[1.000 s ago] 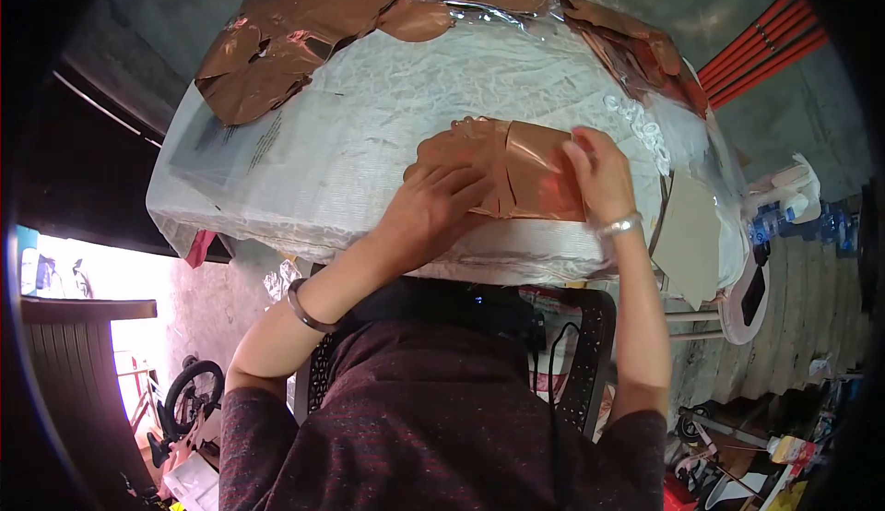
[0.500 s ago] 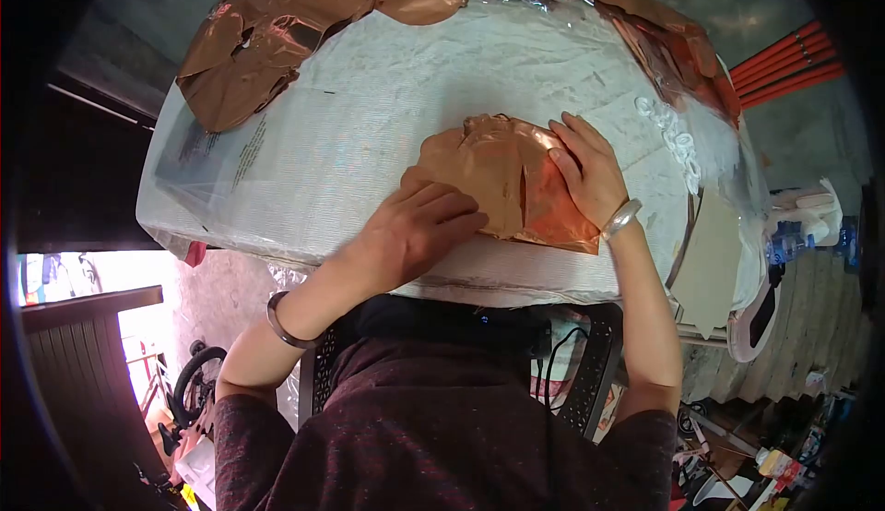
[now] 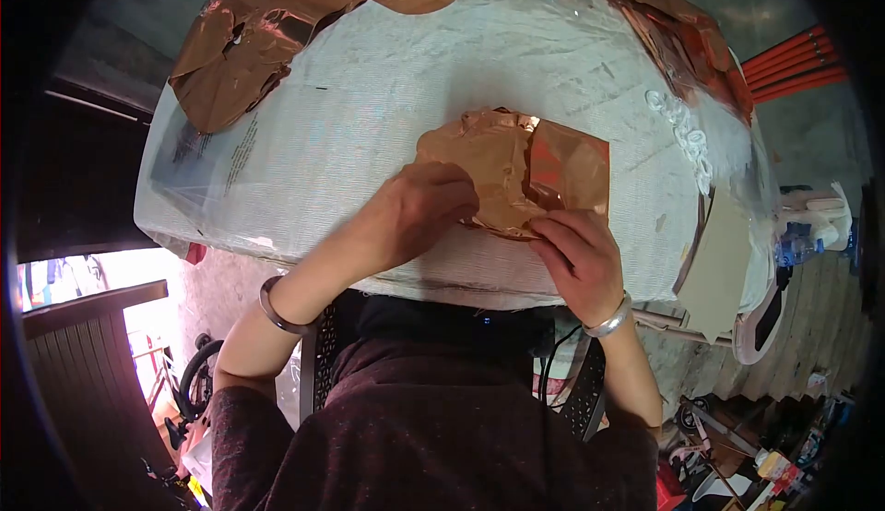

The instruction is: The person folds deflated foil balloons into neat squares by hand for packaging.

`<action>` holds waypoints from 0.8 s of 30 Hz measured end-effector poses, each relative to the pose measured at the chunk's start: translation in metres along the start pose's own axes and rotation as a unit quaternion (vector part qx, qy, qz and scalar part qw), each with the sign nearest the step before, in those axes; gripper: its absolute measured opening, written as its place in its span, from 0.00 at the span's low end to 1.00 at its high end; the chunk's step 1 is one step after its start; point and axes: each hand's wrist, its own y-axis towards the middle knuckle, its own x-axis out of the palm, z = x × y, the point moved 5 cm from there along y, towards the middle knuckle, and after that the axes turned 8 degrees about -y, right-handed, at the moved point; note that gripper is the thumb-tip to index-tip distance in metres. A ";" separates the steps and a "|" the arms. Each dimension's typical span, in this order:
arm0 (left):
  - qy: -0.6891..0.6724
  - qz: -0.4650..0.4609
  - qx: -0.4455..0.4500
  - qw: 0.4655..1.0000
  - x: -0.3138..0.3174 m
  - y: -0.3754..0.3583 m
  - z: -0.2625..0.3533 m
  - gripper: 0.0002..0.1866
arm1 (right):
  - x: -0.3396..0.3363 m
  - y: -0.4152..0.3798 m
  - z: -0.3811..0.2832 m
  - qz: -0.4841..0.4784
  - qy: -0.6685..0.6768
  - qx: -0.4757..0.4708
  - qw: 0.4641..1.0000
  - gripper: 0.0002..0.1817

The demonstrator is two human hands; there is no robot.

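Note:
A copper-coloured foil sheet (image 3: 493, 165), folded and creased, lies on the white-covered table near its front edge. My left hand (image 3: 429, 202) rests at the foil's lower left with its fingers curled closed on the edge. At the lower right, my right hand (image 3: 581, 253) pinches the front edge of the same piece between thumb and fingers. A shinier flap with a reddish reflection spreads out above my right hand. The fingertips of my left hand are partly hidden.
More copper foil sheets (image 3: 277, 13) lie along the back and left rim of the table (image 3: 369, 114). Foil pieces (image 3: 682, 41) and white rings (image 3: 682, 133) are at the right. A grey-beige board (image 3: 719, 267) lies by the right edge; orange-red poles (image 3: 797, 64) stand beyond.
My right hand has moved from the foil's upper right side down to its lower front edge and now pinches it. The right flap has shifted outward. My left hand stays nearly in place.

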 end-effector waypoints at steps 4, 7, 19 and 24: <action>0.027 -0.012 0.035 0.999 0.000 -0.002 0.006 0.08 | 0.000 0.000 -0.001 -0.001 -0.001 0.008 1.000 0.14; 0.106 -0.008 0.102 0.989 0.002 -0.006 0.006 0.10 | -0.001 0.001 -0.002 0.001 0.001 -0.003 1.000 0.14; 0.315 -0.051 0.169 0.933 0.020 -0.002 0.019 0.09 | 0.001 0.001 -0.003 -0.018 -0.008 0.006 1.000 0.17; 0.275 -0.040 0.166 0.946 0.020 0.002 0.015 0.07 | 0.000 0.001 -0.007 -0.003 -0.031 -0.005 1.000 0.17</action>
